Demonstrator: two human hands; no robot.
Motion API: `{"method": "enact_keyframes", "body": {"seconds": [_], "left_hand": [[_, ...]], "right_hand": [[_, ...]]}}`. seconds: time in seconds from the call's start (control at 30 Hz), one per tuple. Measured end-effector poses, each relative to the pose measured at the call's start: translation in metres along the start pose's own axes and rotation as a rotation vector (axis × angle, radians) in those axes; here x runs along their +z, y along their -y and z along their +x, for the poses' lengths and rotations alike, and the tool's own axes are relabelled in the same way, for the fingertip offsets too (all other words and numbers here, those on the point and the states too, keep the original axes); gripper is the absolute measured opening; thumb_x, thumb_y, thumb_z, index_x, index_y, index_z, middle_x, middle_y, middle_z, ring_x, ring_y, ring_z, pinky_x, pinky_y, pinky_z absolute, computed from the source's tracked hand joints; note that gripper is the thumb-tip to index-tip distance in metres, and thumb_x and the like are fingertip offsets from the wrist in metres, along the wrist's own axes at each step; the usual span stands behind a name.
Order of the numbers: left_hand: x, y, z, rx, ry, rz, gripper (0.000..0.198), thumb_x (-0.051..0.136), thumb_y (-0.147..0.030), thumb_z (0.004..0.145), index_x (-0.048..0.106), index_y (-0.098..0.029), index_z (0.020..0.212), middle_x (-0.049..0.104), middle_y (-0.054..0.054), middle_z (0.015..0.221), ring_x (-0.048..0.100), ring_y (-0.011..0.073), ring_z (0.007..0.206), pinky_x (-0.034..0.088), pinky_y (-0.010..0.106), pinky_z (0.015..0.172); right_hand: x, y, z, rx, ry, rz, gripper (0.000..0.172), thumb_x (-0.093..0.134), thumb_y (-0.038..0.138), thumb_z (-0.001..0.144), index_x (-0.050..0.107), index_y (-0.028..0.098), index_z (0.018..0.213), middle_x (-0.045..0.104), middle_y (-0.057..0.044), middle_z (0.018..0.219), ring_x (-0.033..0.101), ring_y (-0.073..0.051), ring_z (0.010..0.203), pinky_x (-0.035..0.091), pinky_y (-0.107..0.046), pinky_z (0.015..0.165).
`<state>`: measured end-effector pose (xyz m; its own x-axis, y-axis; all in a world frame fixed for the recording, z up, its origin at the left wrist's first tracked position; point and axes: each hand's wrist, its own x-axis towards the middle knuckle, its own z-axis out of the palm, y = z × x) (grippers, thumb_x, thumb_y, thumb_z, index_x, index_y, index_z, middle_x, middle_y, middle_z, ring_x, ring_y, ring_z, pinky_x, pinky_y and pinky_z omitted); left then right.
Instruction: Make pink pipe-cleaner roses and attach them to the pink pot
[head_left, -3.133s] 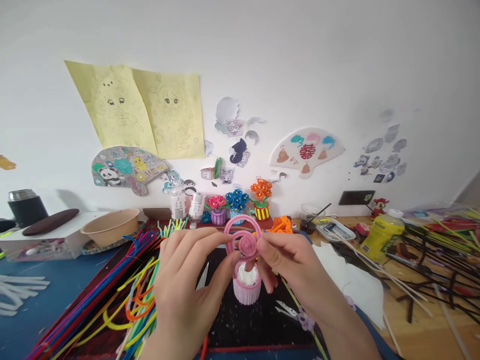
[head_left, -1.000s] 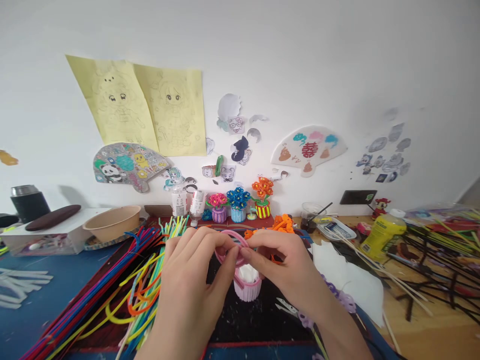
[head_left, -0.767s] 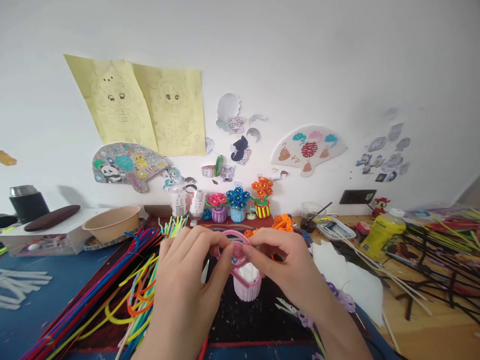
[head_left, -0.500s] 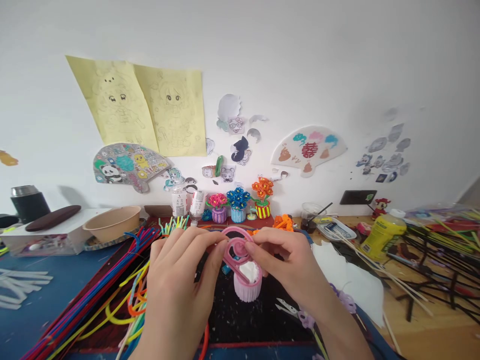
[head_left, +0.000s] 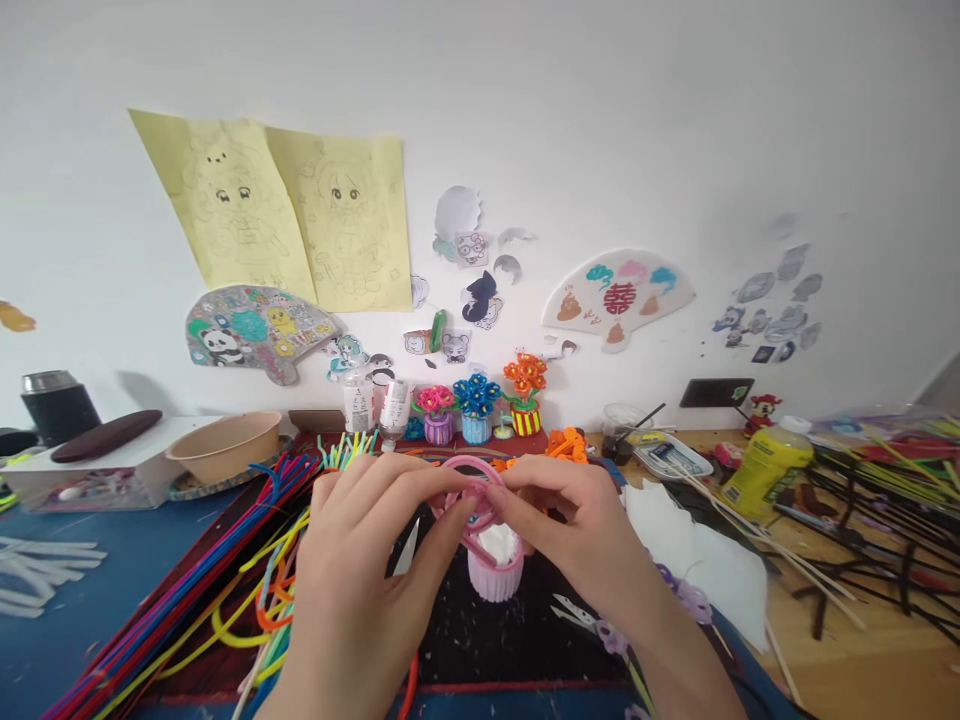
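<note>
A dark flask and a tan bowl stand at the far left of a crowded craft table. In front of them, coloured pipe cleaners fan across the near left. At centre, the person's left hand curls its thumb and fingers narrow, pinching the left side of a pink pipe-cleaner loop. The right hand pinches the same loop from the right, so the fingertips of the 2 hands almost meet. The loop sits just above a small pink ribbed pot with white filling. The pot stands on a black mat between the wrists, and whether loop and pot touch cannot be told. Far behind, 3 tiny pots of pipe-cleaner flowers line the foot of the wall. To the right lies a sheet of white paper. Beyond it are a yellow bottle and, at the far right, a tangle of dark stems.
</note>
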<state>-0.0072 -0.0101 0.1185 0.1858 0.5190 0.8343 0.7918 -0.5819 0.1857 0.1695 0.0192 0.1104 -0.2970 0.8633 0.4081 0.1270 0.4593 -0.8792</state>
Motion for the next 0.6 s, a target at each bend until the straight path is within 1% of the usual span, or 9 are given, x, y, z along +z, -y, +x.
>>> {"method": "enact_keyframes", "body": {"seconds": [0.13, 0.23, 0.3, 0.4, 0.6], "left_hand": [[0.0033, -0.0002, -0.0003, 0.106, -0.034, 0.095, 0.013, 0.069, -0.016, 0.087, 0.069, -0.027, 0.093, 0.073, -0.003, 0.084, 0.062, 0.0185, 0.076, 0.037, 0.036, 0.072], [0.005, 0.0006, -0.0021, 0.144, -0.052, 0.154, 0.013, 0.07, -0.016, 0.086, 0.07, -0.026, 0.094, 0.074, -0.002, 0.084, 0.062, 0.0188, 0.074, 0.036, 0.037, 0.073], [0.0058, 0.0012, -0.0034, 0.17, -0.069, 0.182, 0.014, 0.07, -0.015, 0.086, 0.069, -0.026, 0.095, 0.075, -0.002, 0.085, 0.062, 0.0187, 0.072, 0.035, 0.038, 0.073], [0.0071, 0.0015, -0.004, 0.192, -0.083, 0.215, 0.013, 0.068, -0.014, 0.087, 0.068, -0.024, 0.095, 0.075, 0.0, 0.085, 0.063, 0.0193, 0.073, 0.035, 0.038, 0.073], [0.0081, 0.0006, -0.0016, 0.167, -0.076, 0.274, 0.005, 0.064, -0.019, 0.09, 0.065, -0.023, 0.092, 0.074, 0.001, 0.083, 0.063, 0.0206, 0.072, 0.035, 0.039, 0.073]], "right_hand": [[0.0005, -0.0049, 0.0007, -0.03, 0.0, 0.006, 0.023, 0.066, 0.039, 0.091, 0.077, 0.02, 0.084, 0.066, -0.001, 0.072, 0.051, -0.013, 0.061, 0.037, -0.026, 0.054], [0.0011, -0.0092, 0.0015, -0.036, 0.004, 0.003, 0.022, 0.068, 0.039, 0.09, 0.076, 0.02, 0.083, 0.065, 0.0, 0.069, 0.052, -0.013, 0.059, 0.037, -0.025, 0.052], [0.0015, -0.0096, 0.0014, -0.032, 0.001, 0.0, 0.021, 0.067, 0.038, 0.09, 0.077, 0.02, 0.086, 0.065, 0.0, 0.069, 0.052, -0.013, 0.058, 0.036, -0.025, 0.051], [0.0021, -0.006, 0.0004, -0.021, -0.016, 0.015, 0.019, 0.066, 0.035, 0.091, 0.078, 0.021, 0.089, 0.065, 0.0, 0.07, 0.051, -0.012, 0.059, 0.036, -0.025, 0.052], [0.0028, -0.0003, 0.0004, -0.001, -0.033, 0.013, 0.017, 0.068, 0.032, 0.089, 0.075, 0.02, 0.08, 0.063, 0.0, 0.069, 0.05, -0.012, 0.06, 0.036, -0.025, 0.053]]}}
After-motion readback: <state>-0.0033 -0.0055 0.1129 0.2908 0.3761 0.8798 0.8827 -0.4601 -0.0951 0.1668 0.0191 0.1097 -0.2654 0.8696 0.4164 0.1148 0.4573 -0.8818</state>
